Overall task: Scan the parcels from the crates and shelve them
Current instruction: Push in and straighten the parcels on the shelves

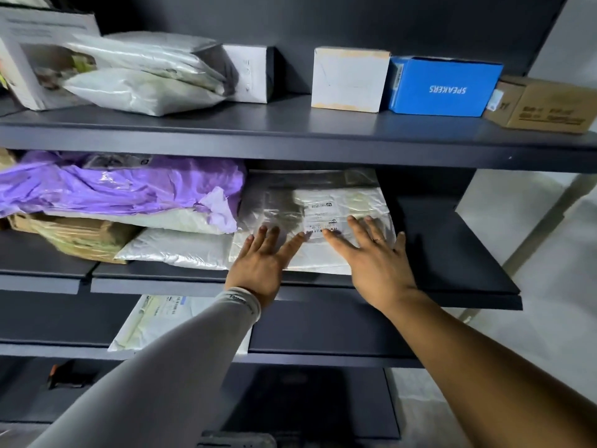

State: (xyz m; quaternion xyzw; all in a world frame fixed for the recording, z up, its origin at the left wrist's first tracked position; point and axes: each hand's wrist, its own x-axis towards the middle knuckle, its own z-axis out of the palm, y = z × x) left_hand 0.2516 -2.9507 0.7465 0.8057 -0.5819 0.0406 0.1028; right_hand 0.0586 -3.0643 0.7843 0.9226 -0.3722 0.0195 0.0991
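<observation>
Both hands lie flat, fingers straight and spread, on the flat white plastic mailer parcel [323,218] that sits on the middle dark grey metal shelf [452,253], just right of the frame's centre. I see my left hand [263,257], coming out of a pale grey sleeve [181,344], pressing the parcel's near left part, thumb stretched toward the printed white label [319,215]. My right hand [371,253], on a bare forearm, presses the near right part beside that label; a thin ring [378,239] shows on one finger. Neither hand curls round anything.

Touching the parcel's left edge is a stack: a crumpled purple plastic mailer [122,185] on top, white poly bags [174,247] beneath it, and a brown paper package [74,234] at the frame's left edge.

On the top shelf [290,134], from upper left to upper right, I see a white printed carton [29,59], piled white plastic bags [142,72], a small white box [252,72], a plain white box with tan tape edges [350,79], a blue cardboard box marked SPEAKERS upside down [445,87], and a brown cardboard box [546,105].

On the shelf below the hands a white mailer with a label [155,318] lies flat, partly hidden by my left arm.
</observation>
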